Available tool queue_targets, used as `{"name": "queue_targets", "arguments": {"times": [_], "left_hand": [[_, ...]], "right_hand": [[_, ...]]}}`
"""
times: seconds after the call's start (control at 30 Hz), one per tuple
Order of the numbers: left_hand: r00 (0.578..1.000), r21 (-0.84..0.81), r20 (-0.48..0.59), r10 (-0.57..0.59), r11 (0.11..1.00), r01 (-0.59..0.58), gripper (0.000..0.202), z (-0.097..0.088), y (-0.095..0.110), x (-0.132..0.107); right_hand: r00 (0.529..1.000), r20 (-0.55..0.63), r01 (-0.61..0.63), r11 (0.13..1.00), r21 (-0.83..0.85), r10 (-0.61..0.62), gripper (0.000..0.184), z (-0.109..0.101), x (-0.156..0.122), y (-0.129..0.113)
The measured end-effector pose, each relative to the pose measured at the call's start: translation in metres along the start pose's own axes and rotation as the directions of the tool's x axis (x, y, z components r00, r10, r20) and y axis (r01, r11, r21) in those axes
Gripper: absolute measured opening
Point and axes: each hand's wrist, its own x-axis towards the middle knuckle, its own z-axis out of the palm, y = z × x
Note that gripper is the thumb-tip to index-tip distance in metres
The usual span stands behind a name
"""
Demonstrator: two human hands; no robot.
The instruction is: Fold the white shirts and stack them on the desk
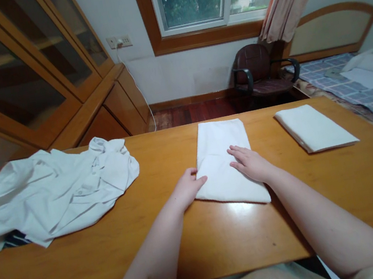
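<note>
A white garment (pixel 221 140), folded into a flat, upright rectangle, lies on the wooden table in front of me. My left hand (pixel 189 187) is at its left edge, the thumb resting on top and the fingers curled at the side, pinching the edge. Flat on the right half of the cloth lies my right hand (pixel 250 162), fingers stretched out. To the left, a crumpled white shirt (pixel 83 191) with buttons is spread loosely, a dark striped patch showing at its lower edge. A second folded white garment (pixel 316 128) lies to the right, apart from both hands.
The wooden table (pixel 121 261) runs across the whole view. Beyond it stand a glass-doored cabinet (pixel 64 84) at left, a dark swivel chair (pixel 257 69) under the window, and a bed (pixel 372 87) with a checked sheet at right. A white cable (pixel 135 81) hangs from a wall socket.
</note>
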Motion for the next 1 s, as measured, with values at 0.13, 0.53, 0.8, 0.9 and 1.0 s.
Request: {"name": "queue_targets", "arguments": {"times": [0.13,0.53,0.8,0.9,1.0], "left_hand": [[0.999,-0.172,-0.018,-0.029,0.985,0.026,0.059,0.004,0.001,0.006],[0.975,-0.165,0.073,-0.212,0.961,0.221,0.031,-0.012,0.001,0.005],[0.995,-0.206,0.009,-0.101,0.973,0.101,0.042,-0.01,-0.006,0.011],[0.998,-0.122,-0.064,-0.013,0.992,0.005,0.033,-0.007,-0.009,0.015],[0.987,0.012,-0.118,0.105,0.994,-0.104,0.031,-0.002,-0.009,0.019]], "right_hand": [[1.0,0.003,0.001,1.0,-0.001,-0.001,0.055,0.0,0.0,0.0],[1.0,-0.02,0.019,1.0,-0.006,-0.019,0.055,0.001,0.0,0.001],[1.0,-0.023,0.017,1.0,0.001,-0.017,0.055,0.003,0.001,0.003],[1.0,-0.022,0.018,1.0,-0.01,-0.019,0.056,0.003,0.001,0.002],[0.999,-0.027,0.022,1.0,-0.02,-0.023,0.055,0.001,0.001,0.001]]}}
